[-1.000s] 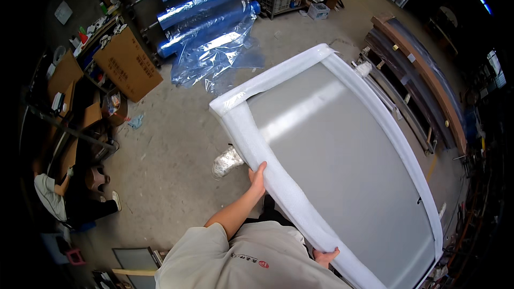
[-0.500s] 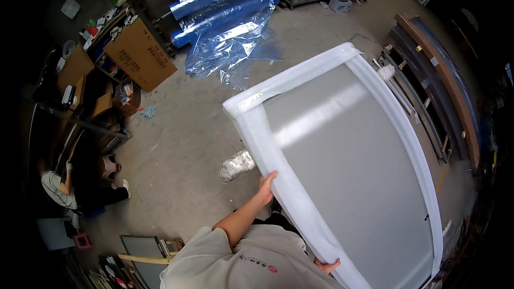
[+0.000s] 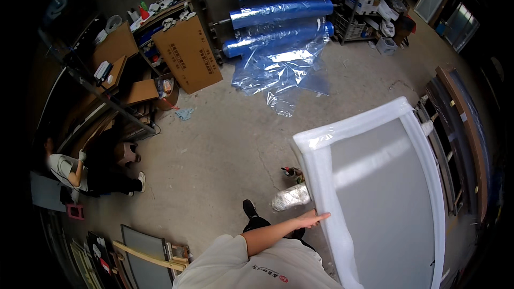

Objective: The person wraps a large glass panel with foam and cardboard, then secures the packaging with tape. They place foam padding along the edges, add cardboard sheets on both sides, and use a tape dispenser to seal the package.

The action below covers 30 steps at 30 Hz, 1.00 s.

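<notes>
A large flat grey panel (image 3: pixel 383 192) stands at my right, its surface carrying a pale band of reflected light. White foam wrap (image 3: pixel 334 192) covers its edges, with clear tape at the near-left corner. My left hand (image 3: pixel 312 218) grips the foam-covered left edge, one digit lying on top and the other fingers mostly hidden at the side. My right hand is out of sight. Beside that edge on the floor lies a silvery plastic-wrapped bundle (image 3: pixel 290 198), partly covered by the panel.
Blue film rolls (image 3: pixel 284 13) hang on a rack ahead, loose film trailing onto the floor. A cardboard sheet (image 3: pixel 187 56) leans against shelving. At left is another person (image 3: pixel 72 174). Long frames (image 3: pixel 444 144) lie beyond the panel; boards (image 3: pixel 144 257) stand at lower left.
My view has swung left, so the panel appears farther right and lower. My left hand remains at its edge. My right hand, earlier on the lower foam edge, has gone from view.
</notes>
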Each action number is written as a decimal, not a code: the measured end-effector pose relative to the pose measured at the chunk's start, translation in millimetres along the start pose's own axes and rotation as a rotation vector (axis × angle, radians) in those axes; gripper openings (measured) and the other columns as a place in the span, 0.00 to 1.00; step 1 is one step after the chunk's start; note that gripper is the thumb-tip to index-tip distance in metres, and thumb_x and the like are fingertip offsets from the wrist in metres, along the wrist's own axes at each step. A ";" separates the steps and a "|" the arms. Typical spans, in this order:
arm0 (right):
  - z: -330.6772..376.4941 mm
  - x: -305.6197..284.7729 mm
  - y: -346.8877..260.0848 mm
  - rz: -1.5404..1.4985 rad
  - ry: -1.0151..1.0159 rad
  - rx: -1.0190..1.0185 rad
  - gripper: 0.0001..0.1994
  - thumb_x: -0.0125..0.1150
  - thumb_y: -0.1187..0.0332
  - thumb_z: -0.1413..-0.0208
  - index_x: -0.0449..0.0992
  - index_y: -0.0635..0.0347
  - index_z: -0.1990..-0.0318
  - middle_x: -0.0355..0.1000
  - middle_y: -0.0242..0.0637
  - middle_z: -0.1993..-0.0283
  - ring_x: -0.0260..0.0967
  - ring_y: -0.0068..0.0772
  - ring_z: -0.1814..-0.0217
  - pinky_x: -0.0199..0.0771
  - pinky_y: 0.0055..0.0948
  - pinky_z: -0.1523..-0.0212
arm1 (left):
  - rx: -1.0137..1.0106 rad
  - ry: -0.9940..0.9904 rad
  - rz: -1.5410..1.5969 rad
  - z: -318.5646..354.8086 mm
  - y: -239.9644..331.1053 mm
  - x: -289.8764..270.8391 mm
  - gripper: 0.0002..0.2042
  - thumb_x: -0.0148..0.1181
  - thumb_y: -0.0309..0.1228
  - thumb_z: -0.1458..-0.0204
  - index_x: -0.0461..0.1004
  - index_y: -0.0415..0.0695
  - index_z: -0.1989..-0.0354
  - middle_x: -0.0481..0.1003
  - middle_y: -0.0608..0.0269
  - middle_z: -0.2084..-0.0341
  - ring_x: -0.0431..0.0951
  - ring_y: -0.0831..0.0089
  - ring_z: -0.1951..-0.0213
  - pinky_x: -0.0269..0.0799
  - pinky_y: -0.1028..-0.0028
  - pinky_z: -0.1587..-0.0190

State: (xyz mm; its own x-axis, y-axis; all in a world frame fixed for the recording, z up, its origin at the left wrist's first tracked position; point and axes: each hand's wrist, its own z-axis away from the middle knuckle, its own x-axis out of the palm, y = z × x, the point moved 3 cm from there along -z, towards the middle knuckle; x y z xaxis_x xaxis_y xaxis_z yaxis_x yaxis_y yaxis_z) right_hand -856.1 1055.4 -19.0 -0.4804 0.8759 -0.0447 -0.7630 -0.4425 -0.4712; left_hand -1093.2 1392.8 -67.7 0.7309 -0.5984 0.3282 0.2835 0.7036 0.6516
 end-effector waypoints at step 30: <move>320.5 989.4 283.9 2.255 -1.637 -1.106 0.46 0.76 0.54 0.44 0.59 0.66 0.24 0.79 0.55 0.42 0.79 0.62 0.42 0.80 0.49 0.39 | -0.761 1.543 0.685 428.7 -483.2 -252.0 0.23 0.58 0.52 0.37 0.85 0.45 0.50 0.83 0.49 0.47 0.81 0.48 0.43 0.77 0.52 0.40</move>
State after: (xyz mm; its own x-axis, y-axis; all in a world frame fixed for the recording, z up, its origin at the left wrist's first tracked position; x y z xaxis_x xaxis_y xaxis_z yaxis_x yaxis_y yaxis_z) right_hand -1686.6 1734.9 85.4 0.1626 -0.7634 -0.6252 0.5380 0.5997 -0.5924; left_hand -1680.5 1039.4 -172.1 0.5490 0.3606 -0.7540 -0.4061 0.9036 0.1364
